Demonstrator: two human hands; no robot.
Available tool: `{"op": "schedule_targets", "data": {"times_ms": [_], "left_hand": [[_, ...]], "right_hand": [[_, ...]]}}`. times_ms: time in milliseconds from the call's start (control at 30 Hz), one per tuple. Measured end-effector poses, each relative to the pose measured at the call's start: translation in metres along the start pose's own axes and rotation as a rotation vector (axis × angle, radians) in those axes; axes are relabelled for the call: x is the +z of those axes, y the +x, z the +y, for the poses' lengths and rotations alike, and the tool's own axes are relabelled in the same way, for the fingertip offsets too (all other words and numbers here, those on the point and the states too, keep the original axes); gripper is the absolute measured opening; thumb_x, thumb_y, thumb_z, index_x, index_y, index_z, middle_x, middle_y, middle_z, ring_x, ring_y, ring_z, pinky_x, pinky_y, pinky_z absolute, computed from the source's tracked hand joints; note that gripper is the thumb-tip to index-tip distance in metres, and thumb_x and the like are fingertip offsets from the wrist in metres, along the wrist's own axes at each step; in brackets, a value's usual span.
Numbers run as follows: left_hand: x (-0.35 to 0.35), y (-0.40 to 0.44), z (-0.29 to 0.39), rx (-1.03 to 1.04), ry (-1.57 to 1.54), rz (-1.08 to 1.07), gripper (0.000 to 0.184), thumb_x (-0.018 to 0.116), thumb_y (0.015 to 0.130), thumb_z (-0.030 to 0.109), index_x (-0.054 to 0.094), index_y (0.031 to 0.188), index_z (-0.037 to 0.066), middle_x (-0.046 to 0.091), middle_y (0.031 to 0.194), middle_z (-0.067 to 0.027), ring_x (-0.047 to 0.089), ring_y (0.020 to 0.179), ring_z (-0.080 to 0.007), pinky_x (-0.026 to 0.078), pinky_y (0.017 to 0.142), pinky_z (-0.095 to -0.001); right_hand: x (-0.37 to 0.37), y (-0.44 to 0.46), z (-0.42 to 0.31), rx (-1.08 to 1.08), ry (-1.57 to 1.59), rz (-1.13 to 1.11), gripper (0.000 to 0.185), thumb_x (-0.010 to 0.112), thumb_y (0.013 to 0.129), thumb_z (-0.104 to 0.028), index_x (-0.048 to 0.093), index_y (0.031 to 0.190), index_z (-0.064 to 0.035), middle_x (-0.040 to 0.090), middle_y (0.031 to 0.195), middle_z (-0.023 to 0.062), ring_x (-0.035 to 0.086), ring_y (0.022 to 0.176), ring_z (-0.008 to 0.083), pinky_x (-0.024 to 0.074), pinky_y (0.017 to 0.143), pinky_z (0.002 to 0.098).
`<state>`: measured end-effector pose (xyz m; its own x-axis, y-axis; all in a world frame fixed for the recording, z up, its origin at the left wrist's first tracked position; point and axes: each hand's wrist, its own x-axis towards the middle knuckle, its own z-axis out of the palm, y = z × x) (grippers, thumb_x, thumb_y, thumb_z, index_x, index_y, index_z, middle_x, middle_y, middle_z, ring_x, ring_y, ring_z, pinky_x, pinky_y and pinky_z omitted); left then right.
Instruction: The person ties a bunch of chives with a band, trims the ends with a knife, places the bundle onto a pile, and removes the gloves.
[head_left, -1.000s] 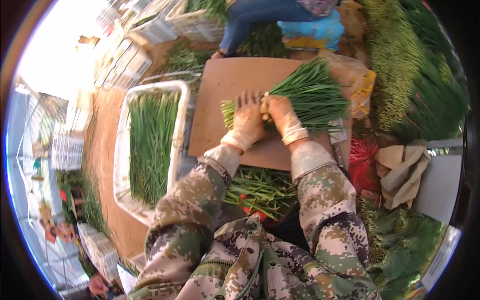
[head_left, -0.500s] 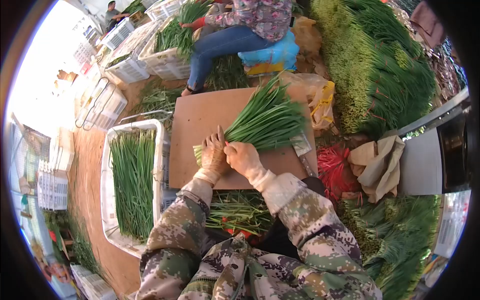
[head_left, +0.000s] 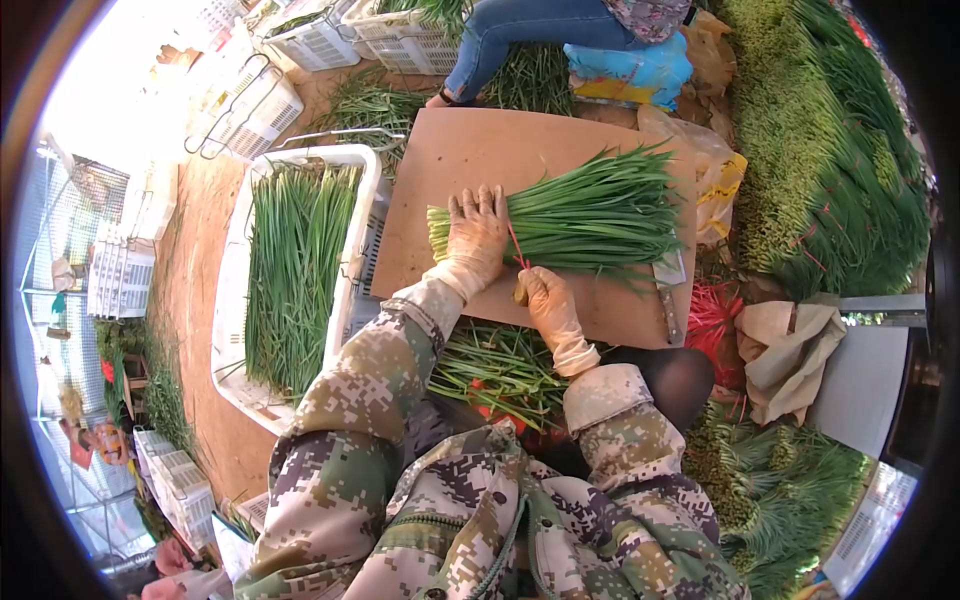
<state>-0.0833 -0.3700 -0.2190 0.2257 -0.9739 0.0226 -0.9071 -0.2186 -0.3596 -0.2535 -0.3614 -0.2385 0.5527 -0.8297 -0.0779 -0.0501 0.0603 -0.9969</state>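
Note:
A bunch of long green stalks (head_left: pixel 590 215) lies across the brown board (head_left: pixel 450 140), its pale cut ends to the left. My left hand (head_left: pixel 478 235) presses on the bunch near those ends, fingers spread. My right hand (head_left: pixel 547 298) is closed at the board's front edge, pinching a thin red tie (head_left: pixel 517 248) that runs up to the bunch. Both hands wear thin, stained gloves. A flat blade with a dark handle (head_left: pixel 668 310) rests at the board's right side, its top partly under the leaf tips.
A white crate (head_left: pixel 228 330) holding green stalks stands left of the board. Loose stalks (head_left: pixel 500 370) lie below the board. Red strings (head_left: pixel 712 315) and brown cloth (head_left: pixel 785 350) are at the right, near large green heaps (head_left: pixel 790 130). Another person's jeans-clad leg (head_left: pixel 530 30) shows beyond the board.
The bunch now lies flatter across the board. My right hand has drawn away from it toward me, stretching the red tie. My left hand has opened flat on the bunch.

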Motion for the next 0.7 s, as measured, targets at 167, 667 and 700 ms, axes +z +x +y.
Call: {"op": "schedule_targets", "data": {"times_ms": [167,667,700], "left_hand": [[-0.052,-0.006,0.002,-0.012,-0.256,-0.273,0.105,0.076,0.074,0.038,0.018,0.152,-0.001,0.035,0.149,-0.0247,0.035,0.137,-0.0428,0.026,0.113,-0.0565],[0.006,0.003,0.0,-0.062,-0.255,-0.08,0.067,0.061,0.084,0.025,0.037,0.14,-0.003,0.059,0.117,-0.0174,0.058,0.109,-0.0333,0.044,0.094,-0.0494],[0.005,0.005,0.001,-0.076,-0.238,-0.105,0.069,0.064,0.082,0.026,0.038,0.139,-0.004,0.06,0.115,-0.0172,0.059,0.108,-0.0334,0.044,0.094,-0.049]], "right_hand": [[0.011,0.021,-0.062,0.129,0.036,0.015,0.037,0.058,0.097,-0.024,0.057,0.069,0.0018,0.057,0.061,0.0058,0.051,0.057,0.0133,0.0445,0.059,0.0287],[0.026,0.028,-0.059,-0.273,-0.438,0.152,0.022,0.062,0.089,-0.02,0.061,0.075,-0.0023,0.059,0.068,0.0214,0.058,0.065,0.0427,0.0475,0.057,0.0437],[0.024,0.019,-0.058,-0.297,-0.458,0.159,0.021,0.062,0.089,-0.019,0.06,0.076,-0.0024,0.059,0.068,0.0211,0.058,0.065,0.0425,0.047,0.056,0.0443]]}}
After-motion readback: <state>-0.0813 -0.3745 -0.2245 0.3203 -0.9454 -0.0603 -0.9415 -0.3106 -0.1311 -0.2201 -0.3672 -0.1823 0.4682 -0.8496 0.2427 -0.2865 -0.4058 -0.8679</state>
